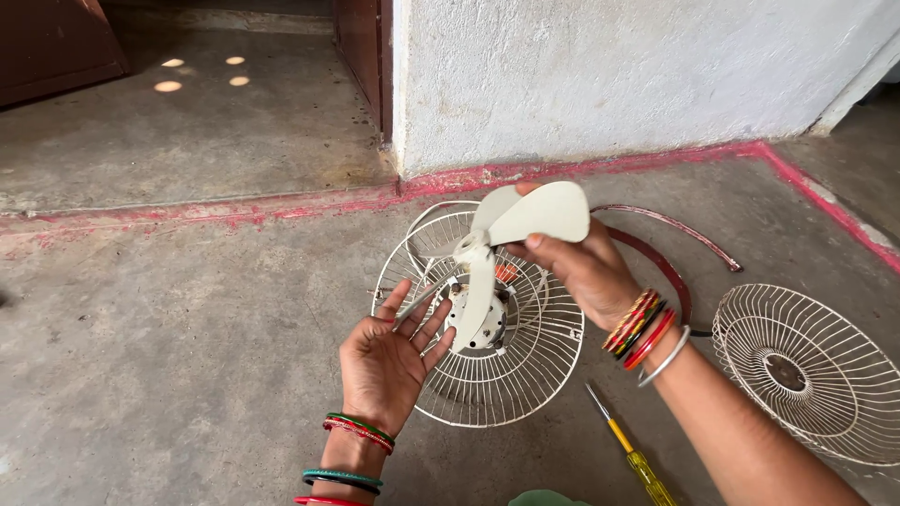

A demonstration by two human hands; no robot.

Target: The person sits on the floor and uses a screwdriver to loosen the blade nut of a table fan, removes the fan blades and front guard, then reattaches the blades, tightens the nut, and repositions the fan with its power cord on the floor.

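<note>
Right hand [586,272]: fingers closed on one blade of the cream fan blade [497,248], held above the rear wire guard [525,375], which lies on the concrete floor [187,328]. Left hand [384,361]: palm up, fingers spread, tips touching a lower blade, gripping nothing.

Risk: a single-blade hold may let the blade assembly tilt and strike the motor housing [483,323] directly beneath it.

A yellow-handled screwdriver [633,454] lies near the floor's lower edge; the front wire guard [811,375] lies toward its right edge.
</note>
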